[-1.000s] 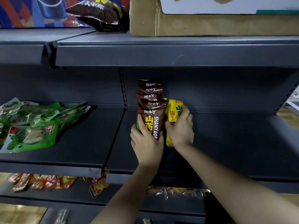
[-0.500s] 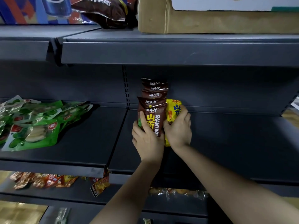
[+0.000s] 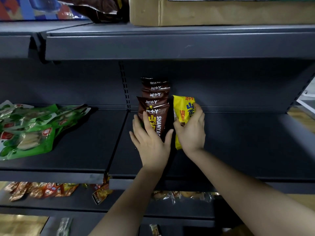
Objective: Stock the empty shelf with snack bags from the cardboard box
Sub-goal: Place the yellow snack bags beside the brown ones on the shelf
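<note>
Overlapping brown snack bags (image 3: 154,106), upright

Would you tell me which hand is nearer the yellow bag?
Right. The right hand grips the yellow bag; the left hand rests on the brown bags beside it.

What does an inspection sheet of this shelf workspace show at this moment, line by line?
Surface: dark grey metal shelf, much of it bare to the right of the hands.
Job's things: row of brown snack bags standing upright at the shelf's left edge; yellow snack bag beside them; cardboard box on the shelf above.
Clutter: green snack bags lying flat on the neighbouring shelf; orange packets on the lower shelf.
Hands: left hand flat against the front brown bag; right hand grips the yellow bag.
Cables: nothing seen.
Surroundings: wooden floor below.
</note>
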`<action>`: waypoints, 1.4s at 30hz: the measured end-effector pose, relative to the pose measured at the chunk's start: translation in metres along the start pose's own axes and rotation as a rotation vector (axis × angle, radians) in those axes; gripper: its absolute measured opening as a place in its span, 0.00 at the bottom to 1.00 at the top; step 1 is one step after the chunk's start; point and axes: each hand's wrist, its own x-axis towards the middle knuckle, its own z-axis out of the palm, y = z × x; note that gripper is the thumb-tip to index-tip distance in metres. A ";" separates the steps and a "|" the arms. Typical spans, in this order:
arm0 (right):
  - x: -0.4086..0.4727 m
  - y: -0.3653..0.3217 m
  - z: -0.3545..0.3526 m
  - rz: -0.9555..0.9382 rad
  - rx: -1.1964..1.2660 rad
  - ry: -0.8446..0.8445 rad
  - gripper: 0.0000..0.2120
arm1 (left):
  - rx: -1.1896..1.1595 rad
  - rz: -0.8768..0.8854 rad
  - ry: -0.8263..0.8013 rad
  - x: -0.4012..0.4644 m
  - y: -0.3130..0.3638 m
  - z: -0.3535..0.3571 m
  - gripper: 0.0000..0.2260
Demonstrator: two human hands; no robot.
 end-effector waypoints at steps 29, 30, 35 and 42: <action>0.093 0.078 -0.023 -0.001 0.386 -0.545 0.42 | -0.719 -0.246 -0.586 0.053 0.062 0.093 0.30; 0.098 0.079 -0.020 -0.002 0.377 -0.533 0.43 | -0.681 -0.225 -0.566 0.056 0.060 0.097 0.30; 0.112 0.071 0.004 -0.058 0.346 -0.463 0.44 | -0.580 -0.230 -0.402 0.067 0.059 0.108 0.23; 0.104 0.068 0.042 -0.094 0.366 -0.300 0.34 | -0.524 -0.291 -0.265 0.069 0.058 0.123 0.24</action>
